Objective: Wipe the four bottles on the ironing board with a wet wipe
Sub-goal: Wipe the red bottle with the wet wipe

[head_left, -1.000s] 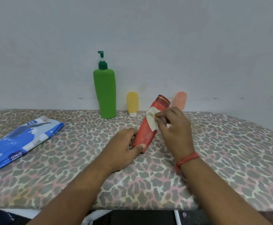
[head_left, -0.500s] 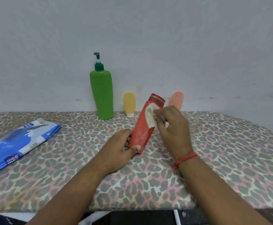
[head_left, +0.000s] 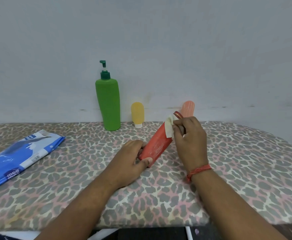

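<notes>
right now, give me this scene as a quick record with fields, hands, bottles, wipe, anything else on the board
left hand: left hand grips the lower end of the red bottle
right hand: right hand pinches the wet wipe against the bottle's upper part
red bottle: tilted, lower end near the ironing board, top raised
green pump bottle: green pump bottle upright at the back by the wall
yellow bottle: yellow bottle stands cap down, right of the green one
peach bottle: peach bottle partly hidden behind the red bottle's top
wipes pack: blue wipes pack lying flat at left

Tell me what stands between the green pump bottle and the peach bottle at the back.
In the head view, only the yellow bottle stands between the green bottle and peach bottle.
</notes>
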A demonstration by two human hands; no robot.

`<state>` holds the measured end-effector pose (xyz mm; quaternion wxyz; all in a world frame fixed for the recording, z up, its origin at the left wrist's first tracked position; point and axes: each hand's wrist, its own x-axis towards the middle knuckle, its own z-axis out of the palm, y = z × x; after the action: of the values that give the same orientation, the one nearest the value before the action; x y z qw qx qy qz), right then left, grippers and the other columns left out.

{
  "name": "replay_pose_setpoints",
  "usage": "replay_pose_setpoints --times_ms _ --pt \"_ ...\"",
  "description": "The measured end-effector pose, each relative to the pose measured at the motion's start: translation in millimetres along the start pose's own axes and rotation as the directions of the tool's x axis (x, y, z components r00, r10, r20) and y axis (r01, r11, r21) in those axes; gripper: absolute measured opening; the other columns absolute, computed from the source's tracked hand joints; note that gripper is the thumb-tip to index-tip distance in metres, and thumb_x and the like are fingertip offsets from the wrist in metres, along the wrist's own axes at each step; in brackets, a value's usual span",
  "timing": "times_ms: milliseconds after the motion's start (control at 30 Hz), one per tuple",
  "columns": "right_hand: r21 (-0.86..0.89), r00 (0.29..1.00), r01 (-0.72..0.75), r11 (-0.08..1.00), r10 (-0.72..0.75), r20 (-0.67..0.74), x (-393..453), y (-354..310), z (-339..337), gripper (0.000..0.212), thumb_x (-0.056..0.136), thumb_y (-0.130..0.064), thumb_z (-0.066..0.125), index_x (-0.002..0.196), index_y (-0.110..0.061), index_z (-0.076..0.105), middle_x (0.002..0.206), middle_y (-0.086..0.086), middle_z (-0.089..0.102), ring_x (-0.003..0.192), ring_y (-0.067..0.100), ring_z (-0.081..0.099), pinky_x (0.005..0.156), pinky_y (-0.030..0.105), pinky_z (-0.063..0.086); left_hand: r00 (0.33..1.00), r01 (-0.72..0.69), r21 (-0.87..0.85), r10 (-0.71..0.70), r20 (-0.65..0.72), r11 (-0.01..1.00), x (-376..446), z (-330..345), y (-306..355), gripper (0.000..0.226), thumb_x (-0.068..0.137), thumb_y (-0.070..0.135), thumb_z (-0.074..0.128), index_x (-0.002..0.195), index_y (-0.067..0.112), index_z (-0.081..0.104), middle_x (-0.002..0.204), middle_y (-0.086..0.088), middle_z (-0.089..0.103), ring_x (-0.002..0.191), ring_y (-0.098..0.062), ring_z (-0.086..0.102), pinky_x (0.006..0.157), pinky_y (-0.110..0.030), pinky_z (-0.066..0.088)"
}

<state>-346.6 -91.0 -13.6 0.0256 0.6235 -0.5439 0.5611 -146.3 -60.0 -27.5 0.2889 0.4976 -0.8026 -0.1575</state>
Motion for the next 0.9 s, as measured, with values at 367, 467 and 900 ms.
replay_pose_setpoints --times_ms 367,467,900 --pt "0.038 0.974 0.1 0.994 -0.106 0.198 -6.1 -8.4 3.6 0.005 0.089 -0.011 0.067 0.092 -0.014 0.069 0.095 -0.007 0.057 0.085 0.005 0.053 0.077 0.01 0.039 0.995 0.099 -0.128 -0.097 0.021 0.987 -1.5 -3.6 -3.7 0.028 0.094 0.037 0.063 0.118 0.026 0.054 0.105 0.007 0.057 0.091 -0.007 0.054 0.073 -0.02 0.042" --pt "0.089 0.862 0.243 0.966 -0.257 0.436 -16.8 -9.6 5.3 0.005 0.087 -0.013 0.07 0.092 -0.016 0.071 0.091 -0.011 0.056 0.083 0.006 0.055 0.075 0.015 0.042 0.992 0.123 -0.157 -0.121 0.02 0.98 -1.1 -4.1 -4.5 0.023 0.094 0.033 0.064 0.113 0.024 0.056 0.1 -0.001 0.06 0.089 -0.018 0.056 0.074 -0.023 0.044" --pt "0.099 0.832 0.242 0.965 -0.259 0.49 -16.1 -10.7 4.8 0.006 0.085 -0.014 0.067 0.082 -0.02 0.065 0.081 -0.015 0.053 0.074 0.0 0.05 0.068 0.016 0.039 0.988 0.152 -0.217 -0.144 0.049 0.964 -0.9 -5.2 -7.4 0.014 0.096 0.031 0.062 0.108 0.027 0.055 0.089 0.0 0.06 0.071 -0.001 0.049 0.064 -0.012 0.041"
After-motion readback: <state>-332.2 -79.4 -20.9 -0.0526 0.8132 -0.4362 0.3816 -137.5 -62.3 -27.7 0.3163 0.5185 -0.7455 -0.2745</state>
